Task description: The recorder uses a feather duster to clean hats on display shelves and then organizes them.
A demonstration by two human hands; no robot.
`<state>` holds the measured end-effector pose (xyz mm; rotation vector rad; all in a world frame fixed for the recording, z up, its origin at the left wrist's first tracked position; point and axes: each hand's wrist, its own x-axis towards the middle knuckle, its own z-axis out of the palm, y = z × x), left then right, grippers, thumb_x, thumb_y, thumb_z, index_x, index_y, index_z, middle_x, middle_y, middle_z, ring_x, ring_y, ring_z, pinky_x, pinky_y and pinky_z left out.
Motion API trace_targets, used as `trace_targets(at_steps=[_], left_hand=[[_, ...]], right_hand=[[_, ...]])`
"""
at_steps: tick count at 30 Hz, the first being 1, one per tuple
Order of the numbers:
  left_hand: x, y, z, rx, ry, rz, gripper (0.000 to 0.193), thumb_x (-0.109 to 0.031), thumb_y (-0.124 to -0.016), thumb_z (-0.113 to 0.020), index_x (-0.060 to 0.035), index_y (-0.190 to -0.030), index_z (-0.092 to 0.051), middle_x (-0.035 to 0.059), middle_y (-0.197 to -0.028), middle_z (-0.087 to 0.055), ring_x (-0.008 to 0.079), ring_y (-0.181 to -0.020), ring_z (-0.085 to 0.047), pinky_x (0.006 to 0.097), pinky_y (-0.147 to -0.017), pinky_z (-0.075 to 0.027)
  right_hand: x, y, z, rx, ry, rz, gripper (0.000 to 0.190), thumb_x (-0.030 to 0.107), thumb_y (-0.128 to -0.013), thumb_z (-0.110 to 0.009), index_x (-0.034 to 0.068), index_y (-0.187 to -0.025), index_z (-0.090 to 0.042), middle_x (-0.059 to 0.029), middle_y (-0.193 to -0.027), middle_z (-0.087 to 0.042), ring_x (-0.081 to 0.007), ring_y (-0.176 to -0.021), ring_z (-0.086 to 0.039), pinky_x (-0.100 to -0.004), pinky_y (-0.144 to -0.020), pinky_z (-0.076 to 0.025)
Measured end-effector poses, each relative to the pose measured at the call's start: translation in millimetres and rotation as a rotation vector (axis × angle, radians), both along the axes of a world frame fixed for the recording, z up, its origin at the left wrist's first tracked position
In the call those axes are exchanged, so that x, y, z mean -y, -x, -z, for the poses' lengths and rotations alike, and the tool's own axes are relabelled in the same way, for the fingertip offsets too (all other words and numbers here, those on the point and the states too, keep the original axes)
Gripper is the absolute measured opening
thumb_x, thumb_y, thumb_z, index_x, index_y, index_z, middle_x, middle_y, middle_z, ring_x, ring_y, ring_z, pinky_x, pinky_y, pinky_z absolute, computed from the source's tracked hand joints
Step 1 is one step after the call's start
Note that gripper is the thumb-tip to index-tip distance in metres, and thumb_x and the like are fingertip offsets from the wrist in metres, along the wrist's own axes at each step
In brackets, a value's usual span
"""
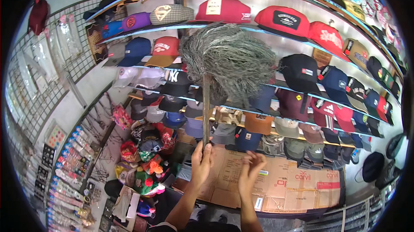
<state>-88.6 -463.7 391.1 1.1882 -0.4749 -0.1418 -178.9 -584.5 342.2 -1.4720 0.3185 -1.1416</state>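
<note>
My left hand (pixel 201 165) is closed around the lower end of a wooden stick handle (pixel 206 109). The handle stands nearly upright and carries a large duster head of grey strands (pixel 229 54). That bushy head hangs before the upper cap shelves and hides part of them; whether it touches the caps I cannot tell. To the right, my right hand (pixel 251 169) is raised above the cardboard, holding nothing, fingers apart and slightly bent. Around the duster head are a dark red cap (pixel 223 10) above and a black cap (pixel 299 73) to the right.
Curved blue-edged shelves (pixel 268 31) carry rows of caps. Below them flattened cardboard (pixel 271 186) covers a low surface. Colourful knit hats (pixel 145 182) are piled at left, near hanging packets (pixel 74 154) and a wire grid (pixel 29 70). An open box (pixel 127 201) stands at lower left.
</note>
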Motion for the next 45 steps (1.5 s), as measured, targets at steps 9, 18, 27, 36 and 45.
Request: trace_targets(at_steps=[9, 18, 27, 36, 45], left_hand=[[-105, -75, 7, 0.029, -0.015, -0.322, 0.025, -0.031, -0.106, -0.045, -0.0082, -0.105, -0.054, -0.0089, -0.064, -0.036, 0.0010, -0.048, -0.029, 0.0211, -0.042, -0.021], [-197, -167, -15, -0.009, 0.053, -0.299, 0.027, -0.029, -0.106, -0.047, -0.0040, -0.109, -0.055, -0.0076, -0.063, -0.036, -0.0003, -0.047, -0.030, 0.0201, -0.040, -0.021], [-301, -261, -12, -0.039, 0.187, -0.383, 0.030, -0.032, -0.105, -0.048, -0.0044, -0.115, -0.052, -0.0049, -0.064, -0.034, 0.0024, -0.043, -0.029, 0.0221, -0.038, -0.019], [-363, -312, -13, 0.008, 0.136, -0.489, 0.029, -0.037, -0.104, -0.049, -0.0091, -0.096, -0.051, -0.0053, -0.064, -0.039, 0.0026, -0.043, -0.031, 0.0224, -0.038, -0.022], [-360, -305, -60, 0.218, 0.110, -0.611, 0.032, -0.032, -0.105, -0.048, -0.0032, -0.116, -0.057, -0.0088, -0.061, -0.033, 0.0003, -0.047, -0.027, 0.0215, -0.041, -0.018]], right_hand=[[-18, 7, 64, -0.124, -0.125, -0.006, 0.029, -0.001, -0.098, -0.045, 0.003, -0.126, -0.045, -0.0109, -0.111, -0.058, -0.0169, -0.094, -0.057, -0.0295, -0.082, -0.047], [-93, -60, 95, -0.130, -0.075, 0.082, 0.029, 0.001, -0.097, -0.046, 0.001, -0.126, -0.050, -0.0097, -0.112, -0.054, -0.0139, -0.087, -0.053, -0.0277, -0.076, -0.047], [-204, -135, 100, -0.217, -0.083, -0.025, 0.025, 0.005, -0.099, -0.048, -0.001, -0.123, -0.052, -0.0087, -0.105, -0.058, -0.0133, -0.084, -0.056, -0.0259, -0.074, -0.046], [-230, -168, 100, -0.242, -0.049, -0.150, 0.023, 0.008, -0.101, -0.048, 0.000, -0.122, -0.053, -0.0081, -0.107, -0.058, -0.0121, -0.084, -0.055, -0.0254, -0.076, -0.047], [-241, -188, 97, -0.221, -0.056, -0.202, 0.023, 0.010, -0.101, -0.049, 0.001, -0.121, -0.053, -0.0073, -0.107, -0.057, -0.0136, -0.092, -0.055, -0.0265, -0.080, -0.047]])
